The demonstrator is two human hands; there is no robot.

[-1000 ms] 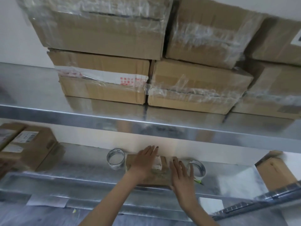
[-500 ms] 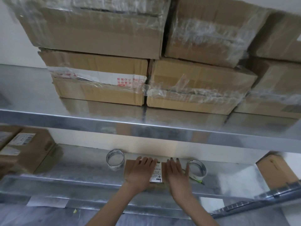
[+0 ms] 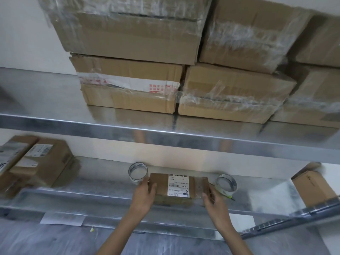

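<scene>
- Stockroom or parcel storage area
- Steel shelves (image 3: 184, 133) stacked with taped cardboard boxes (image 3: 128, 92)
- Labelled parcels (image 3: 42, 162), tape rolls (image 3: 138, 171) on lower shelf (image 3: 92, 183)

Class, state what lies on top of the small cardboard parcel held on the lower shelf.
A white shipping label is stuck on top of the parcel. The left hand and right hand cover its side edges.
</scene>
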